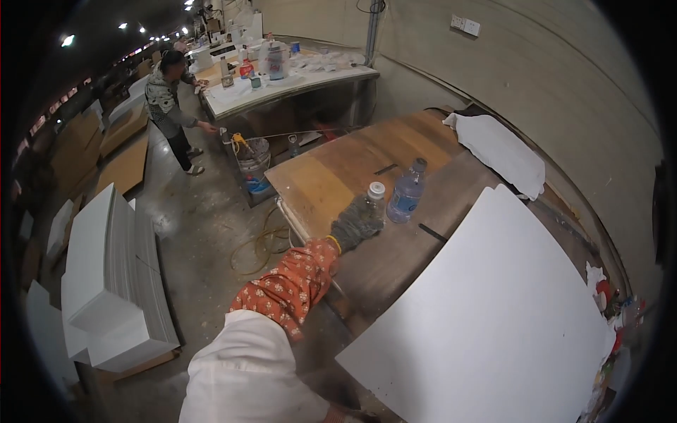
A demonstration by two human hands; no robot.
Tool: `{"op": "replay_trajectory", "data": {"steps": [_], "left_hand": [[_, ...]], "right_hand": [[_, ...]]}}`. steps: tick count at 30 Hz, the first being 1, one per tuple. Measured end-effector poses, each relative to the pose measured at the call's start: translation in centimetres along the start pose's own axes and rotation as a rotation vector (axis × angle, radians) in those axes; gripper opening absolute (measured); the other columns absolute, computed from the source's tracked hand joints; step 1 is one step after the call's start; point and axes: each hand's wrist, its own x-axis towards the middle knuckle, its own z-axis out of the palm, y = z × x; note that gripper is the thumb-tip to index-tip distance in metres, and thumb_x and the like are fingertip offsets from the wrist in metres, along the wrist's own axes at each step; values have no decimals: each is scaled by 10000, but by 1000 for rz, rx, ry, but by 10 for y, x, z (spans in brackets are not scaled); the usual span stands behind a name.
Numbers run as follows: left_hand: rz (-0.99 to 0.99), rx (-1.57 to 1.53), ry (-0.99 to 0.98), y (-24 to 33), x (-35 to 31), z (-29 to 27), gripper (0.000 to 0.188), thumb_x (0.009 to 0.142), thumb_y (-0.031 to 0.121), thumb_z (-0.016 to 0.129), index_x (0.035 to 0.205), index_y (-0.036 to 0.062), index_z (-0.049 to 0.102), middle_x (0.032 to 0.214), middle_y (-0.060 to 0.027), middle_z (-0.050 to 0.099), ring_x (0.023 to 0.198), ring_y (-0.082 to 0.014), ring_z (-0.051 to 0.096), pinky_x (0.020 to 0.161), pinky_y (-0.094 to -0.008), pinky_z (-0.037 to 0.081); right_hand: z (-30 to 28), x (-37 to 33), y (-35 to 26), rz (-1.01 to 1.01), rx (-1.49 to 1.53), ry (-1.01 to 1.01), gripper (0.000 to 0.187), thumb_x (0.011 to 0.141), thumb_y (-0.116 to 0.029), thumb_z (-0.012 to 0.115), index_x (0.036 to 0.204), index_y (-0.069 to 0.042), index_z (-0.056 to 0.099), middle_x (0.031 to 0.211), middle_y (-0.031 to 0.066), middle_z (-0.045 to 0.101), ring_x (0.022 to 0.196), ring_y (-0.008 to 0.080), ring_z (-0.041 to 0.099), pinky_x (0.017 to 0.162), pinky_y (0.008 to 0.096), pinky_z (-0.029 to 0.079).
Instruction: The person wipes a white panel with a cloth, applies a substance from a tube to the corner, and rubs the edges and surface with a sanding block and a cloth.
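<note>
Gloved left hand [357, 221], fingers clamped on white-capped bottle [376, 198], blue-capped bottle [407, 192] beside

- A clear plastic bottle with a white cap [375, 198] stands upright on the wooden desk [331, 183], inside the grip of the left hand [357, 222], which wears a grey knitted glove. The glove hides the bottle's lower body; only the cap and shoulder show above the fingers.
- A second clear bottle with a blue label and blue cap [407, 192] stands upright just beside the grip, on its right and slightly farther from the person. No hand touches it. It is close to the gripped bottle; whether the two touch cannot be told.
</note>
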Motion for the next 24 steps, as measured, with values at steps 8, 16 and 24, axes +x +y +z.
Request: {"op": "replay_trajectory", "data": {"steps": [8, 16, 24], "left_hand": [[157, 485, 177, -43, 37, -46, 516, 767, 289, 722, 1201, 58, 563, 1190, -167, 544, 1132, -339, 513, 979, -390, 413], [87, 131, -88, -1, 33, 9, 631, 805, 374, 685, 1299, 45, 471, 1366, -192, 442, 1246, -329, 450, 1055, -382, 350], [118, 326, 365, 28, -79, -24, 433, 904, 289, 577, 1241, 24, 518, 1298, -215, 505, 1192, -326, 503, 1040, -394, 364]], "right_hand": [[-2, 1, -27, -81, -48, 71, 396, 999, -291, 395, 1133, 51, 544, 1169, 230, 533, 1039, 380, 556, 877, 467, 486], [-8, -33, -5, 37, 103, 115, 354, 986, -259, 450, 1171, 31, 532, 1185, 201, 538, 1052, 348, 560, 858, 414, 514], [111, 94, 139, -235, 196, 96, 432, 900, -319, 606, 1184, 6, 577, 1187, 204, 589, 1193, 362, 493, 1031, 449, 376]]}}
